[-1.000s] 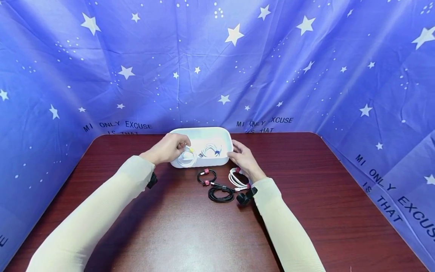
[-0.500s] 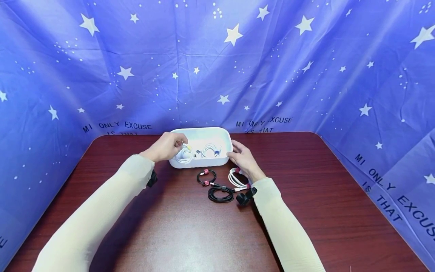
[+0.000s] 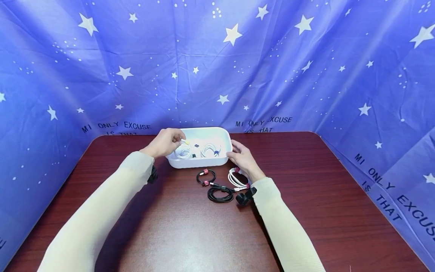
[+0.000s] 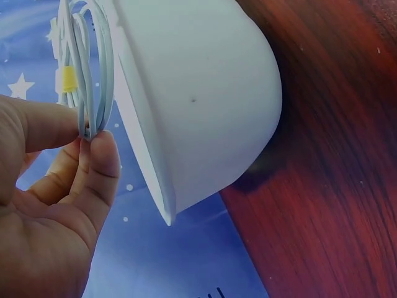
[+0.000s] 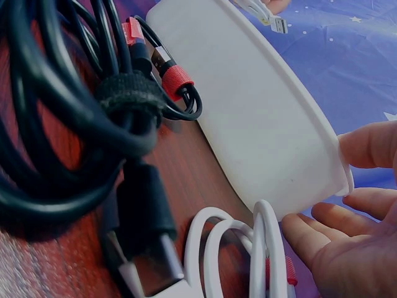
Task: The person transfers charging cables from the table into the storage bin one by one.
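Note:
My left hand (image 3: 166, 142) pinches a coiled white cable (image 4: 104, 68) with a yellow tie between thumb and fingertips. The coil is over the left end of a white plastic box (image 3: 200, 163); a metal plug hanging from it shows in the right wrist view. My right hand (image 3: 244, 159) holds the box's right end, with a fingertip at the rim and other fingers against the outer wall. Inside the box lies another white cable (image 3: 208, 150) with a blue tie. Small dark connector ends show near the middle of the box.
In front of the box lie a small black cable (image 3: 215, 175) with red ties, a larger black cable (image 3: 220, 200) with a dark strap, and a white cable (image 3: 232, 179) with red ties beside my right wrist. A blue star-print curtain (image 3: 204, 90) borders the brown table (image 3: 183, 226).
My left hand has lifted slightly up and to the left with the yellow-tied cable, which no longer overlaps the box's front wall. The right hand has stayed at the box's end.

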Demonstrator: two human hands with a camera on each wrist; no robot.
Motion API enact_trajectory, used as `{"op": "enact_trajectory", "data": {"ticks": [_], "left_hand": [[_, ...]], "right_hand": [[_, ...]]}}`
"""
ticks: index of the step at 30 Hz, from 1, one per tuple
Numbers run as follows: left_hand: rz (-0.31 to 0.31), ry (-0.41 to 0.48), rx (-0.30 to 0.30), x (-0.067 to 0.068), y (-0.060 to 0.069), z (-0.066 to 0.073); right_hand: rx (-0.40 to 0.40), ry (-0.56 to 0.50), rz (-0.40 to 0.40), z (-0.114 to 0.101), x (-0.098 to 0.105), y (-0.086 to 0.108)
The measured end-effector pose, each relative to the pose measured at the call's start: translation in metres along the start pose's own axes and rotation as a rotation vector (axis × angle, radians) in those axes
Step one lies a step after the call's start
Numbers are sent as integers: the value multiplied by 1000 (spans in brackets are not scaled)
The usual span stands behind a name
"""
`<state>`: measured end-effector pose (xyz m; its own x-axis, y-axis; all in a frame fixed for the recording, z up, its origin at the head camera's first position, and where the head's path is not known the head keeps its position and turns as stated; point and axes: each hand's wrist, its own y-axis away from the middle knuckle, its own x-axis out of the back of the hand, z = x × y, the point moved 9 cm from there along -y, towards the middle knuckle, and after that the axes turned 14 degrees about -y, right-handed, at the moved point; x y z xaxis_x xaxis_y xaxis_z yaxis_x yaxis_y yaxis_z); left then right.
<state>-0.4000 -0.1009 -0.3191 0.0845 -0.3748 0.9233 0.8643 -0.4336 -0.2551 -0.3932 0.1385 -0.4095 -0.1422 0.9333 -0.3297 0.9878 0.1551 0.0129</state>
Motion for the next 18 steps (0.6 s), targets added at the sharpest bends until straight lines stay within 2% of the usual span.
{"op": "enact_trajectory", "data": {"ticks": [8, 13, 18], "left_hand": [[4, 12, 41, -2, -6, -6], [-1, 8, 71, -10, -10, -14], [-3, -19, 68, -19, -13, -20]], "right_hand": [[-21, 0, 19, -1, 1, 2], [-12, 14, 12, -1, 1, 2], [1, 30, -1, -1, 0, 1]]}}
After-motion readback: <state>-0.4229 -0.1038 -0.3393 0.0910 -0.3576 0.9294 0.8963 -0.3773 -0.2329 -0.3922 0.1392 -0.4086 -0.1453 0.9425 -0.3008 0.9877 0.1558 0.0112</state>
